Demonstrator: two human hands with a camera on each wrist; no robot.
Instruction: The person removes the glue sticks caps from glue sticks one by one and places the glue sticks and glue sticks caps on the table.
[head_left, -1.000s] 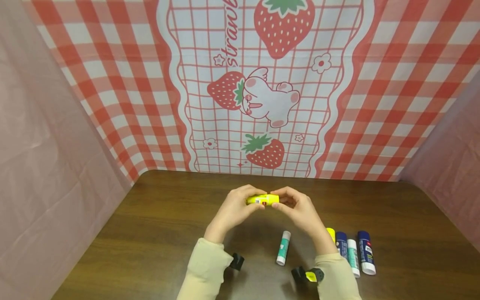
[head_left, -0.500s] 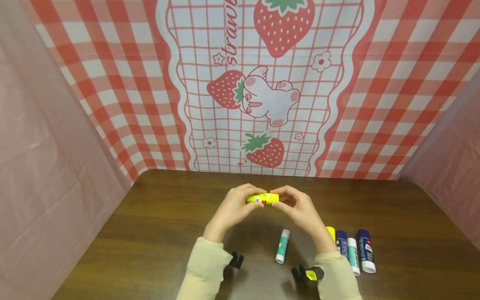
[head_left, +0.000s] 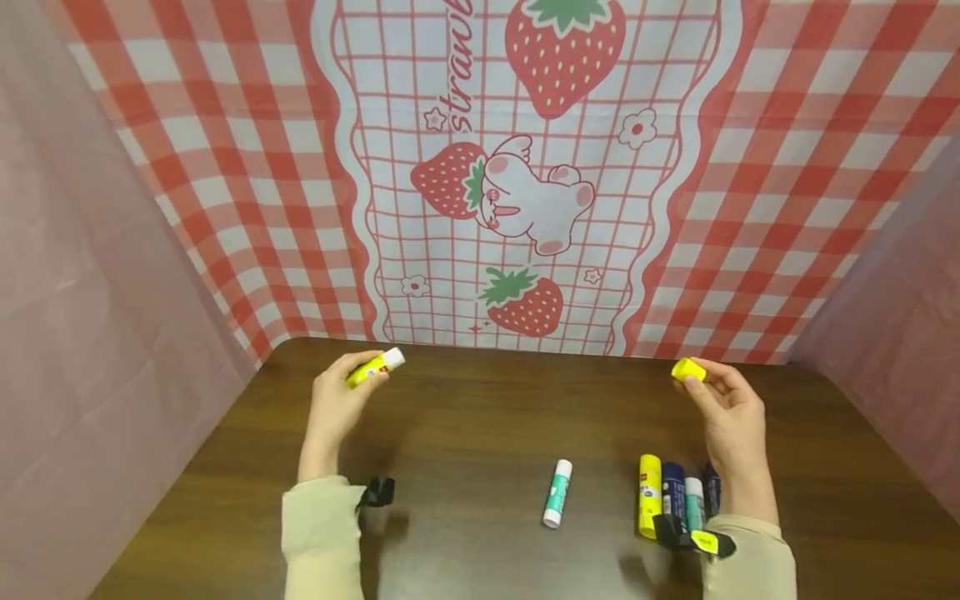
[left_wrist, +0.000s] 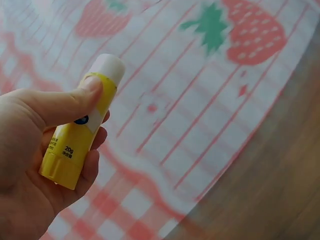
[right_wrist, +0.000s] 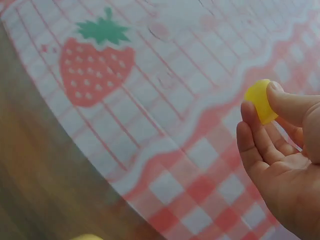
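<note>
My left hand grips the yellow body of an uncapped glue stick above the left part of the table. Its white end points up and right, and in the left wrist view the thumb presses the yellow glue stick just below that end. Far off to the right, my right hand pinches the yellow glue stick cap between thumb and fingers. The right wrist view shows the cap held at the fingertips, the other fingers loosely bent.
A teal and white glue stick lies mid-table. Under the right wrist lie a yellow glue stick, a navy one, a second teal one and another navy one, partly hidden. A checked strawberry cloth hangs behind the table.
The cap has come off the yellow glue stick. My hands, together at the middle before, have moved wide apart: left with the body, right with the cap. The table's glue sticks stay put.
</note>
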